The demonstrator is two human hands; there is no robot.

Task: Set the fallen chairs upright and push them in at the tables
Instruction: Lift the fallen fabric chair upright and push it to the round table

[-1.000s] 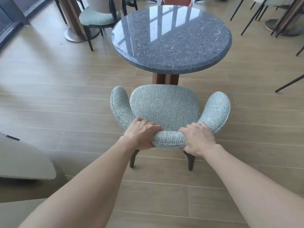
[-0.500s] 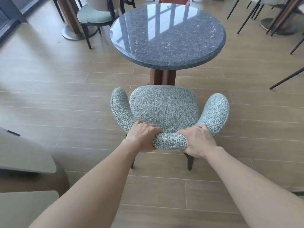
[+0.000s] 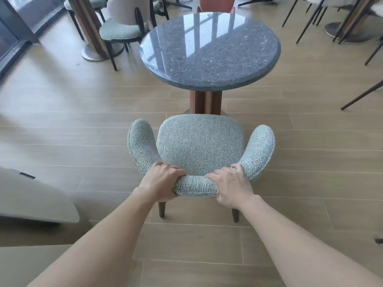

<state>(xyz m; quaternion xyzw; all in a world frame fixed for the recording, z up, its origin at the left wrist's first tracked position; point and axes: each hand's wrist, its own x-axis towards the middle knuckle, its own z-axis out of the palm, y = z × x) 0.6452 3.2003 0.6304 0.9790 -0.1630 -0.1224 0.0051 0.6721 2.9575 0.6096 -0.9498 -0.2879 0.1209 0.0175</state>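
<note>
A grey-green fabric armchair stands upright on the wooden floor, its seat facing a round dark stone table with a brown pedestal. The seat's front edge lies just short of the table's near edge. My left hand grips the left part of the curved backrest. My right hand grips the right part. Two dark rear legs show below the backrest.
A pale table edge juts in at the lower left. A green-seated chair stands at another table's pedestal at the back left. A rust-red chair sits behind the round table. Thin black chair legs cross the right side.
The view has tilted up a little, showing more of the back of the room. The chair sits slightly nearer the table pedestal, and both hands keep their grip on the backrest.
</note>
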